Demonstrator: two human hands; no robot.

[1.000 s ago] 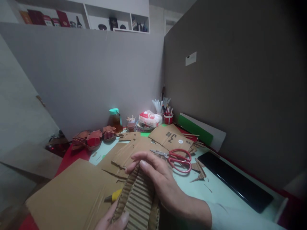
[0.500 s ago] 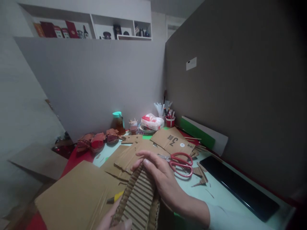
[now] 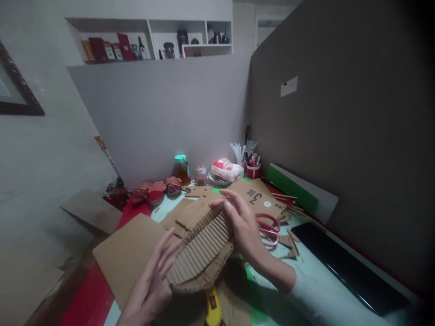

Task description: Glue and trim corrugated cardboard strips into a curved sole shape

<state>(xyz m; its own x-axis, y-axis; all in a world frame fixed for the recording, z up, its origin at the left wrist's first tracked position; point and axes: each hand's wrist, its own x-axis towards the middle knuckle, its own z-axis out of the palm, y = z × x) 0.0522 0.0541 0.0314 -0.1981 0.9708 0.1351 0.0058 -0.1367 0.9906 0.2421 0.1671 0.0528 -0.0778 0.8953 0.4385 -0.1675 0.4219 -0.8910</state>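
A corrugated cardboard piece [image 3: 202, 246] with exposed ridges and a raised, rough rim lies tilted between my hands in the middle of the head view. My right hand [image 3: 243, 228] is closed over its far right end, thumb and fingers bent around the edge. At the near left end, my left hand [image 3: 154, 276] has its fingers stretched out and apart, close against the rim; its thumb is hidden. Below the piece shows a yellow utility knife [image 3: 213, 308]. Red-handled scissors [image 3: 268, 231] lie just right of my right hand, their blades hidden behind it.
Flat cardboard sheets [image 3: 132, 253] cover much of the table, with cardboard scraps [image 3: 290, 244] at the right. A long black object [image 3: 346, 267] lies along the right side. Behind stand a teal-lidded jug [image 3: 181, 171], a tissue pack [image 3: 227, 170] and a red cup of pens [image 3: 253, 170].
My view has swung left and up. The cardboard piece has turned to lie more sideways. My left hand has spread its fingers along its edge; the yellow knife now shows beneath it.
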